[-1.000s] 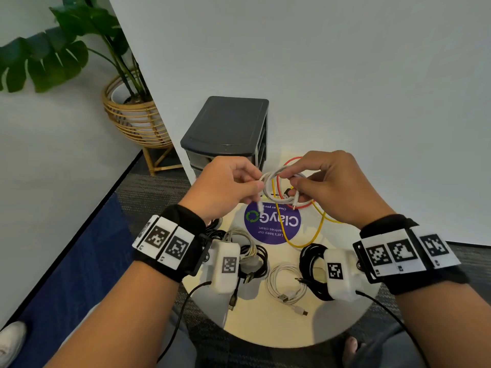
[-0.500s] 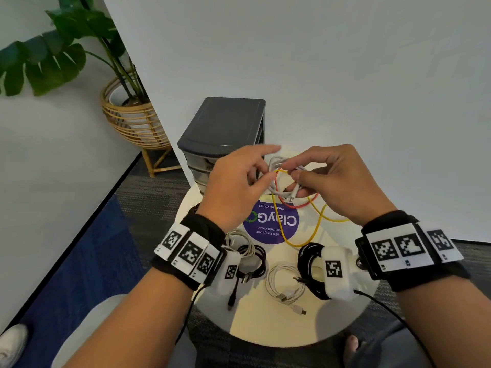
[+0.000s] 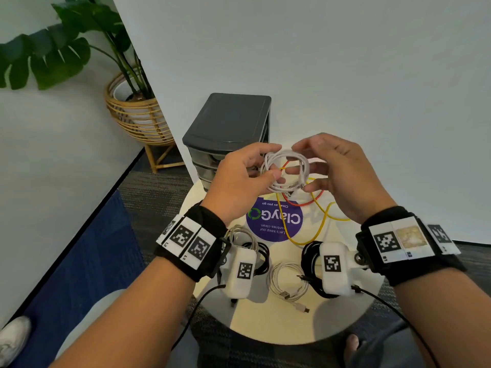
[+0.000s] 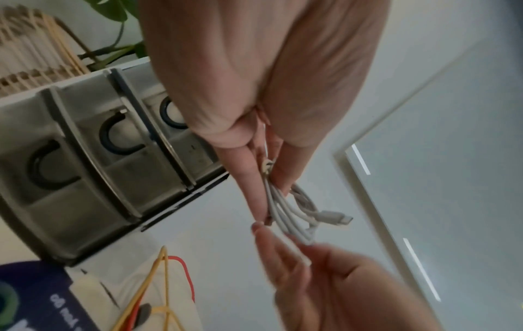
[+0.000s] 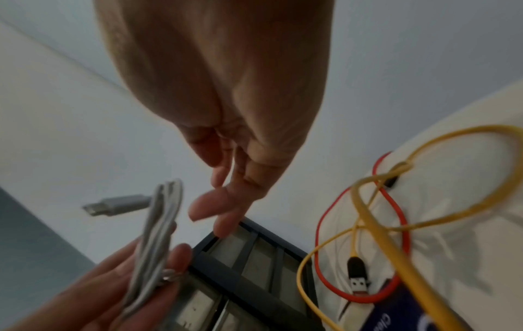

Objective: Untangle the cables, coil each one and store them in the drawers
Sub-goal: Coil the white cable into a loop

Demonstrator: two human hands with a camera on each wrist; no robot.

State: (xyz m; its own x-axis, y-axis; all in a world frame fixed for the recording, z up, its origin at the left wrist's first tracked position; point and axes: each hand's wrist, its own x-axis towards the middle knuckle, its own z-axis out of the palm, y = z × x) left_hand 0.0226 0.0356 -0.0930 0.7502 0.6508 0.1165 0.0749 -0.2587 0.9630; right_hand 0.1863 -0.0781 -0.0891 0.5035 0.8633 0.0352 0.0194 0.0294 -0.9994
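In the head view, a smooth white cable [image 3: 285, 168], wound into a round multi-strand coil, is held above the far part of the round, pale bench [image 3: 265, 320], just in front of the dark grey plastic drawer unit [image 3: 228, 120]. The coil is pinched at its left side by the thumb and fingers of the left hand [image 3: 239, 179]. The right hand [image 3: 342, 176] is held beside the coil with its fingers spread and relaxed, gripping nothing. On the bench below lie a thin red cable [image 3: 303, 204] and a yellow cable [image 3: 321, 227], crossing each other loosely beside a round purple sticker [image 3: 273, 224]. Nearer the person lie two glossy black coils [image 3: 261, 257] [image 3: 309, 257] and a small whitish coil [image 3: 288, 284].

Against the picture half a second earlier, the right hand is seen to have let go of the white coil and opened, and the coil is rounder and more spread out.

In the left wrist view, the strands of the white cable [image 4: 280, 212] are seen bunched between the straight thumb and fingers [image 4: 249, 185], with a white plug jutting out sideways. Three translucent grey drawers [image 4: 93, 152] with dark curved handles are seen behind.

In the right wrist view, which is blurred, the right hand's fingers [image 5: 223, 206] are shown loose and apart from the white bundle [image 5: 158, 233], which is gripped by the left hand [image 5: 93, 291]. A black USB plug [image 5: 358, 277] is seen within the red loop [image 5: 325, 246].
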